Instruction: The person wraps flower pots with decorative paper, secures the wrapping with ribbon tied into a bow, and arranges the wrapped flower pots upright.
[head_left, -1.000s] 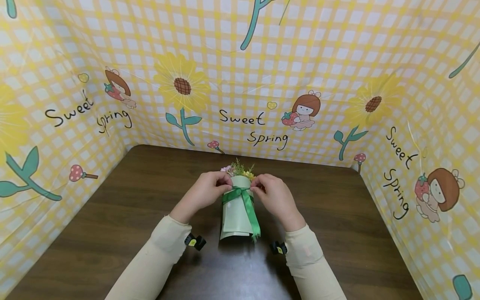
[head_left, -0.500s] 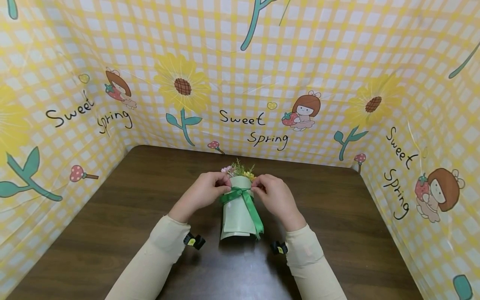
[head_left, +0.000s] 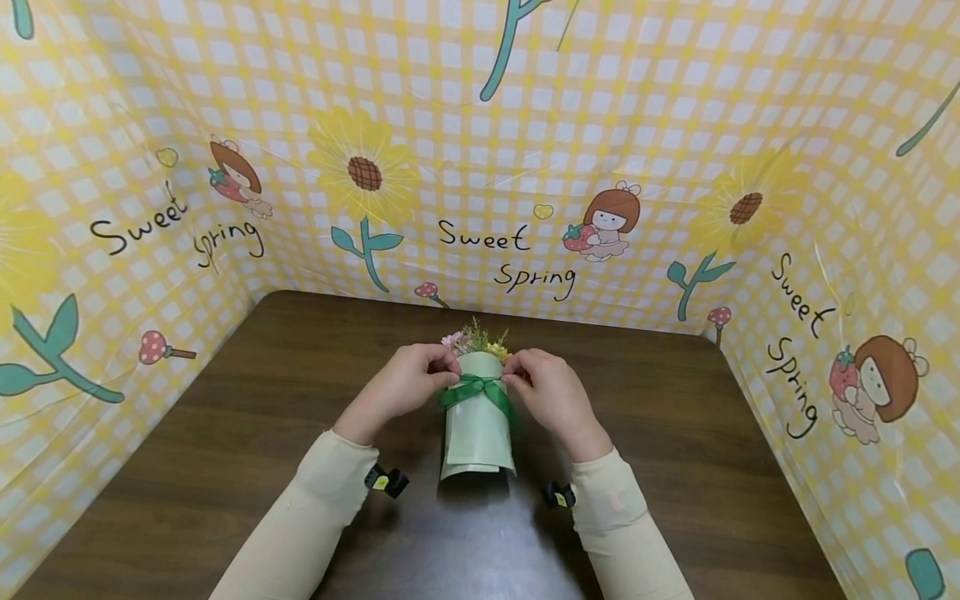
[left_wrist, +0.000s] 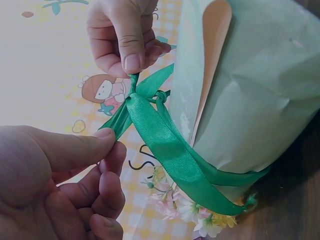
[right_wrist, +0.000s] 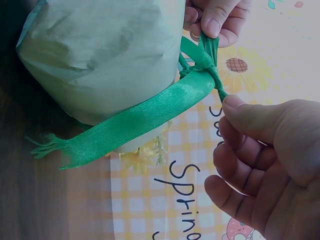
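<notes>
A bouquet wrapped in pale green paper [head_left: 480, 437] is on the table between my hands, its flowers [head_left: 474, 336] toward the far side. Green satin ribbon [head_left: 480, 386] circles the wrap, with a knot at the front. On the left, my left hand [head_left: 408, 379] pinches a flat piece of the ribbon between thumb and finger. Opposite it, my right hand [head_left: 551, 392] pinches a twisted strand, and the ribbon stretches between both hands. A loose tail with a frayed end [right_wrist: 47, 145] shows in the right wrist view. Pink, white and yellow blossoms [left_wrist: 192, 212] peek out beside the paper.
The dark wooden table [head_left: 315, 358] is enclosed at the back and sides by a yellow checked cloth [head_left: 480, 167] with printed sunflowers and lettering. Black camera mounts [head_left: 387, 481] sit at both sleeve cuffs.
The ribbon tail that hung down the wrap's front has swung to the right and upward. My left hand has shifted slightly left, and the knot looks narrower. The right hand has barely moved.
</notes>
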